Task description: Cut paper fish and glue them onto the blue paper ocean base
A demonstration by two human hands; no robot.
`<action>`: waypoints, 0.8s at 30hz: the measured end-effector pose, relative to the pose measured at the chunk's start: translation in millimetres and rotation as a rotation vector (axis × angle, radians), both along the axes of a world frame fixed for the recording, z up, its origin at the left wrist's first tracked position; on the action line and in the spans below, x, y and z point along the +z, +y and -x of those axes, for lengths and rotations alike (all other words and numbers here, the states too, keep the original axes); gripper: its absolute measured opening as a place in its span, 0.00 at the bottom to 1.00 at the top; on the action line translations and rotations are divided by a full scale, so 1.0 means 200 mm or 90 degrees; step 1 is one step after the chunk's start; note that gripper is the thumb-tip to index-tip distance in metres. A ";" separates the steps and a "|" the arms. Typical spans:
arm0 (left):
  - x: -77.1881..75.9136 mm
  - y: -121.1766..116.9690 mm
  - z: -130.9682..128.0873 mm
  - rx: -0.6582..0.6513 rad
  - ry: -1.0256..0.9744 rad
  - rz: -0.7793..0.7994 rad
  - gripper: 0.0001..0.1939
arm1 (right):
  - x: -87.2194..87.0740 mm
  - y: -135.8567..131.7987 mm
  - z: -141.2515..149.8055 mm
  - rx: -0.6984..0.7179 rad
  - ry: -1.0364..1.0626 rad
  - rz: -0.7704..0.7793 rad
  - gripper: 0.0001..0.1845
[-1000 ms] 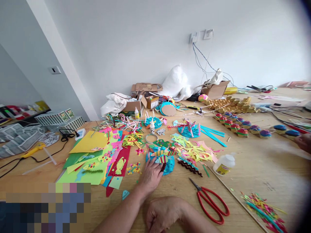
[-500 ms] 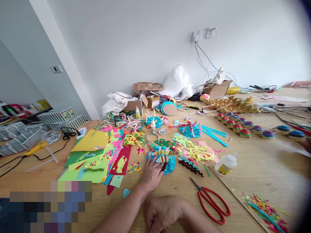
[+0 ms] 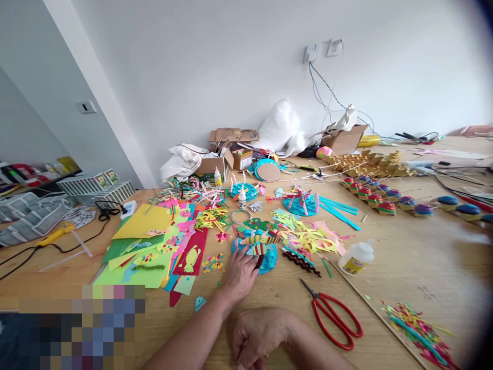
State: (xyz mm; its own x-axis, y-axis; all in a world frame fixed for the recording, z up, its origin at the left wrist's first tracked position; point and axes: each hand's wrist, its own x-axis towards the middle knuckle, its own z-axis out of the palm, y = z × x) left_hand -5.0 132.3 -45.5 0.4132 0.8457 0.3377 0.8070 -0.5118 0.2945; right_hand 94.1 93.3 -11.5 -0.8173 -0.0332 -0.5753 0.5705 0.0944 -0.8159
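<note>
My left hand [image 3: 241, 276] lies on a blue crinkled disc [image 3: 270, 261], fingers stretched forward. Its fingertips touch the disc's decorated top beside a striped paper fish [image 3: 257, 249]. More striped fish stand behind that one, and a dark brown fuzzy strip [image 3: 260, 262] rises by the hand's right side. Closer to me, my right hand [image 3: 257, 334] rests bent at the wrist with its fingers curled in. Nothing sticks out of it, though its palm is hidden. Red-handled scissors [image 3: 334, 316] lie to its right, blades partly apart.
Coloured paper sheets [image 3: 142, 223] and cut-out fish spread at left. A white glue bottle [image 3: 356, 258], a long thin stick [image 3: 379, 313] and paper scraps [image 3: 419, 329] lie at right. Behind are a tape roll [image 3: 241, 216], another blue disc [image 3: 296, 206] and painted egg-carton pieces [image 3: 372, 195].
Both hands hold nearly the same pose. The view has shifted slightly. At the far right edge, a blurred hand-like shape no longer shows.
</note>
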 end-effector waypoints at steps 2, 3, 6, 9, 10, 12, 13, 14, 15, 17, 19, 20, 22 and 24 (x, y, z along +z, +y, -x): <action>0.00 0.00 0.00 -0.002 0.002 -0.003 0.15 | 0.00 0.00 0.00 -0.003 0.001 0.003 0.06; 0.00 0.00 0.00 -0.003 0.003 -0.006 0.15 | 0.00 0.00 0.00 -0.005 0.000 0.002 0.06; -0.01 0.00 0.00 -0.003 0.005 -0.017 0.15 | 0.00 0.00 0.00 -0.010 -0.003 0.004 0.08; -0.01 0.00 0.00 0.002 0.008 -0.017 0.14 | 0.00 0.00 0.00 -0.009 -0.003 0.003 0.08; 0.00 0.00 0.00 0.002 0.009 -0.014 0.14 | 0.00 0.00 0.00 -0.008 -0.002 0.001 0.08; 0.00 0.00 0.00 0.001 0.009 -0.009 0.14 | 0.00 0.00 0.00 -0.005 -0.003 -0.008 0.06; 0.01 0.00 0.00 0.000 0.009 -0.008 0.15 | 0.00 0.00 0.00 -0.002 -0.003 -0.013 0.05; 0.01 0.00 0.00 0.000 0.008 -0.006 0.15 | 0.01 0.00 0.00 0.002 -0.003 -0.019 0.05; 0.01 0.00 0.00 0.000 0.007 -0.005 0.15 | 0.01 0.00 0.00 0.006 0.000 -0.025 0.04; 0.01 0.00 0.00 0.002 0.003 -0.001 0.15 | 0.01 0.00 0.00 0.014 0.007 -0.037 0.03; 0.00 0.00 0.00 0.004 0.001 0.001 0.15 | 0.02 0.01 -0.01 0.026 0.017 -0.052 0.03; 0.00 0.00 0.00 0.006 0.001 -0.001 0.14 | 0.02 0.01 -0.01 0.032 0.025 -0.059 0.03; -0.01 0.00 -0.01 0.007 0.003 -0.005 0.14 | 0.01 0.01 -0.02 0.044 0.047 -0.065 0.02; -0.01 0.01 -0.01 0.005 0.002 -0.004 0.14 | 0.01 0.02 -0.02 0.049 0.071 -0.054 0.03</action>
